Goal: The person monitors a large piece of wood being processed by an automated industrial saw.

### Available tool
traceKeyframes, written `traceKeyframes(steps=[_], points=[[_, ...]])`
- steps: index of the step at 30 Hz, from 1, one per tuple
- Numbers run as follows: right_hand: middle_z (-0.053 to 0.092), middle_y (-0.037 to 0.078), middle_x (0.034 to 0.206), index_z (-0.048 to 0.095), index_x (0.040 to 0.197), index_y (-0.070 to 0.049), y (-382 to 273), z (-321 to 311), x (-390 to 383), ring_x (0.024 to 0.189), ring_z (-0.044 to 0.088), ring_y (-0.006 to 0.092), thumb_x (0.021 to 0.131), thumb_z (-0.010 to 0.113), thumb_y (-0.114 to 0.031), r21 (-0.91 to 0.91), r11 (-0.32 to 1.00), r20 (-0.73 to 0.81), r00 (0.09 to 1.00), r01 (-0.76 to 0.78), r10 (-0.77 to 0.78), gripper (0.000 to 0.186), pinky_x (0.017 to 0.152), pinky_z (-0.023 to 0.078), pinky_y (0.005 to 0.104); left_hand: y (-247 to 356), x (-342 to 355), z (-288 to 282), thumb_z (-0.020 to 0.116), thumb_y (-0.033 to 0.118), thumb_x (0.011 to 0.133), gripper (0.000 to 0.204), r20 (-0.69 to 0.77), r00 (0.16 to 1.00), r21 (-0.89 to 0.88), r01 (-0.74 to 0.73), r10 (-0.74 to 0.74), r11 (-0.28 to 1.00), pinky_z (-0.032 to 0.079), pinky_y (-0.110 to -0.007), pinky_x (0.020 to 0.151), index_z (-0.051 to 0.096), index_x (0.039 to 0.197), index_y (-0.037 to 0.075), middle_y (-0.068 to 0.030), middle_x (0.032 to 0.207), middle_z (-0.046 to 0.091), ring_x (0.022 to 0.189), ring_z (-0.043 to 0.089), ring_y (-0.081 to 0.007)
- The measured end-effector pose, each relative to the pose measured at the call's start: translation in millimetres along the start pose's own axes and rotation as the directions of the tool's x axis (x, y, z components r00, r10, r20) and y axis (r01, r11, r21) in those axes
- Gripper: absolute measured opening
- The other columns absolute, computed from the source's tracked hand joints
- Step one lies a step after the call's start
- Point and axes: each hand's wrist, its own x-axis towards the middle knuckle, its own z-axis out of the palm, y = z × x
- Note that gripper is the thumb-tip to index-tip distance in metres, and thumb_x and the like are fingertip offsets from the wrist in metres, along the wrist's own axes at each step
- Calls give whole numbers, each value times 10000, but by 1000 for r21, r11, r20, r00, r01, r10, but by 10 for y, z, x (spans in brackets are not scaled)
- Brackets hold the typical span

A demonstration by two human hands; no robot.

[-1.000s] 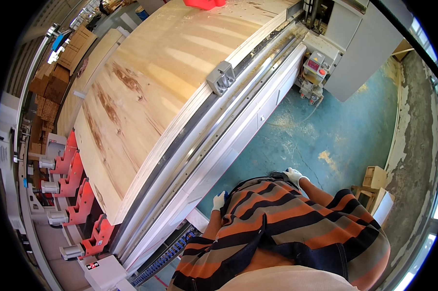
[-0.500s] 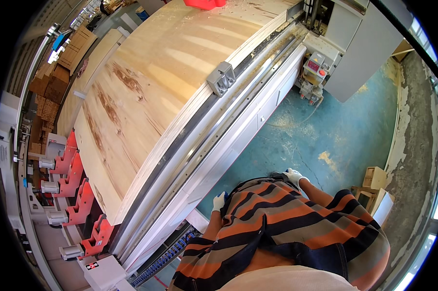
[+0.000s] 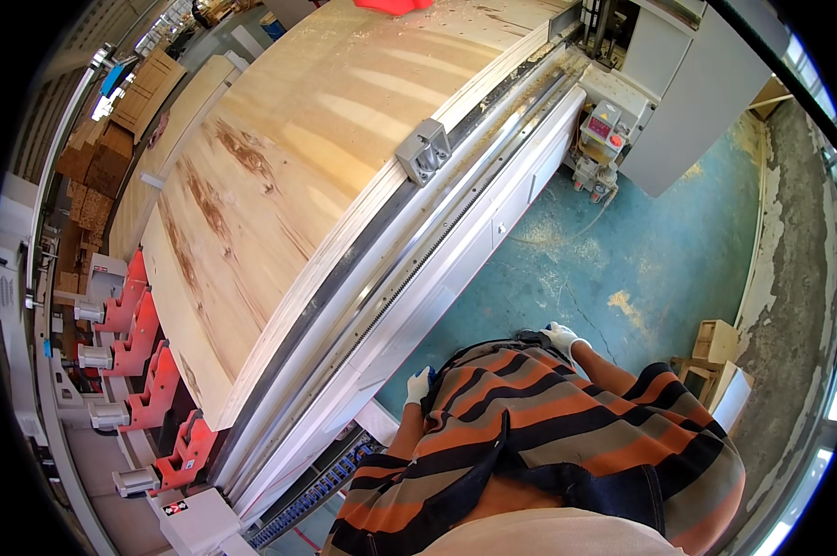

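Far left: brown planks [image 3: 114, 148] stacked beyond the machine. Nearer, a row of red brackets [image 3: 185, 449], standing just beside the short end of the wood.

Then the sheet [image 3: 279, 185], broad and pale with dark streaks, lying flat on the machine's bed, its long edge toward the wearer. Edge looks layered; one board or several, cannot tell. Sawdust over its far part; a red piece [image 3: 392, 6] at the top rim, partly cut off. Grey block [image 3: 423, 151] against the long edge; toothed rack [image 3: 428, 248] runs below, along the machine's side.

Left hand [image 3: 418, 386], white-gloved, at the near side of the striped shirt [image 3: 529, 408], apart from the sheet. Blue at its fingertips; glove or object, cannot tell. Right hand [image 3: 560, 339], also gloved, at the waist's other side. Whether either hand's fingers are clenched or loose is hidden.

Step, as I judge it: standing by, sheet unhandled. Touching the wood calls for bringing a hand up and leftward over the rack.

Right: box with red button [image 3: 615, 138]; wooden crate [image 3: 716, 340] by the wall.
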Motion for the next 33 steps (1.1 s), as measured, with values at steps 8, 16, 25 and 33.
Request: traceKeyframes(steps=[8,16,25,33], points=[[406,177,934,442,1004,-138,342,371,265,879,427,298,757,339,-180,286,940,10,981,-187,192,271,733,350,318,-24,12,-27,386,264,715,286,47,992,284,-129,120,950,329,-291,478,483,573,35,-81,521,478,486,436,-163],[410,173,938,443,997,-128,-98,-106,-73,885,424,297,764,329,-203,94,993,8,998,-66,65,270,735,347,317,-107,19,6,409,271,712,286,-3,999,143,-53,54,988,343,-277,487,507,584,35,-65,527,493,504,452,-140],[410,178,926,433,1009,-131,269,284,171,876,432,301,760,338,-184,175,979,-13,994,-103,107,271,731,352,319,-114,-4,-12,415,213,703,201,67,970,424,-241,235,873,348,-281,493,479,583,65,-79,541,481,517,451,-165],[405,181,921,429,1017,-142,510,548,321,864,441,302,747,353,-153,260,952,-17,985,-164,174,280,724,359,320,185,-123,21,415,221,704,210,6,1000,180,-31,30,983,341,-291,481,489,593,58,-85,539,478,504,442,-163]])
